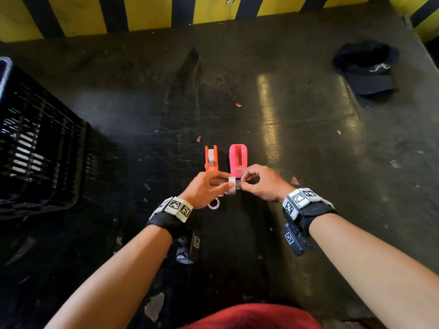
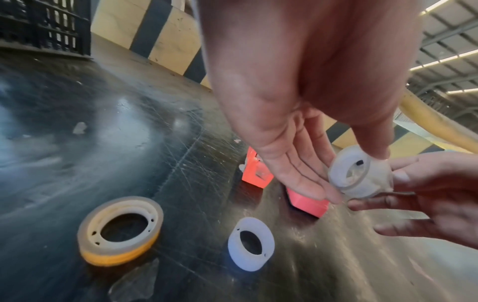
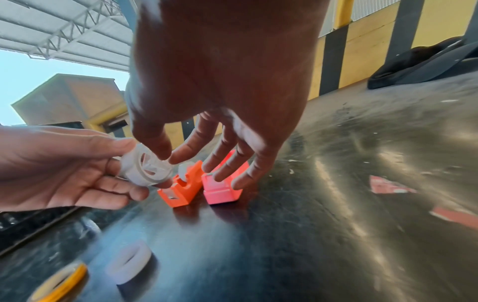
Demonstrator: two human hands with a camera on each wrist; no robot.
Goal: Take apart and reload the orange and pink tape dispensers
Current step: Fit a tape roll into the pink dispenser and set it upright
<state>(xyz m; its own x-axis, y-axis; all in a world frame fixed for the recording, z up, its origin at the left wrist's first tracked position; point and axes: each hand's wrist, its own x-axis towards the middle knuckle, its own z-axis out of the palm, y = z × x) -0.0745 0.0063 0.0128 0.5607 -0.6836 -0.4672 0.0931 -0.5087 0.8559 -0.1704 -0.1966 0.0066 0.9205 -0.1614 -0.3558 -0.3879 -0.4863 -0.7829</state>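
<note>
Two dispensers stand side by side on the bench [image 1: 297, 119], just beyond the hands. Orange dispenser [image 1: 211, 158], on the left, carries a white roll in its slot and looks loaded. Pink dispenser [image 1: 238, 160], to its right, is empty. Left hand [image 1: 206, 188] pinches a small white roll [image 1: 232, 185] between thumb and fingertips; right hand [image 1: 261, 184] has thumb and forefinger closed on the same roll's right face, other fingers spread. Judgement: the pink unit is apart and its reload remains.

Loose on the bench near the left wrist: a yellow-edged tape roll [image 2: 120, 230] and a white ring [image 2: 250, 243]. A black crate [image 1: 35, 148] sits far left, a dark cap [image 1: 367, 67] far right, both well apart from the work. Nothing obstructs the pink slot.
</note>
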